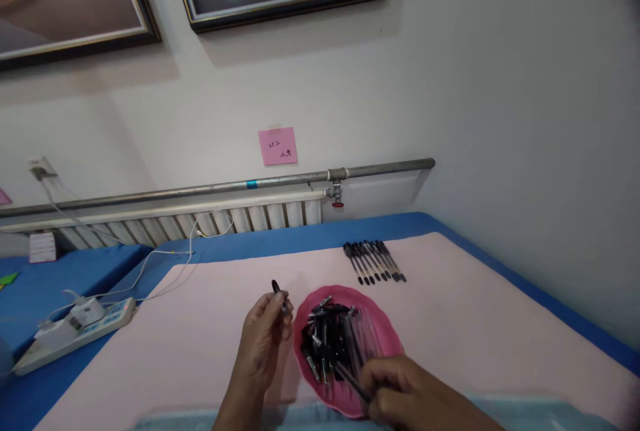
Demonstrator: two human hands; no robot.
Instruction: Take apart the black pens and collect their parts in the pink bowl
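A pink plate [383,328] lies on the pink cloth near me, piled with several black pen parts [330,344]. My left hand [265,338] is raised just left of the plate, fingers pinched on a small black pen cap [277,288]. My right hand [405,391] rests at the plate's near edge, fingers closed on a pen barrel [353,381] that points into the pile. Beyond the plate, a row of several assembled black pens [374,262] lies side by side.
The pink cloth [475,324] covers a blue table [550,298] set against a white wall. A white power strip [75,331] with cables lies at the left. A radiator [200,221] and a pipe run along the back. A pink sticky note [277,146] is on the wall.
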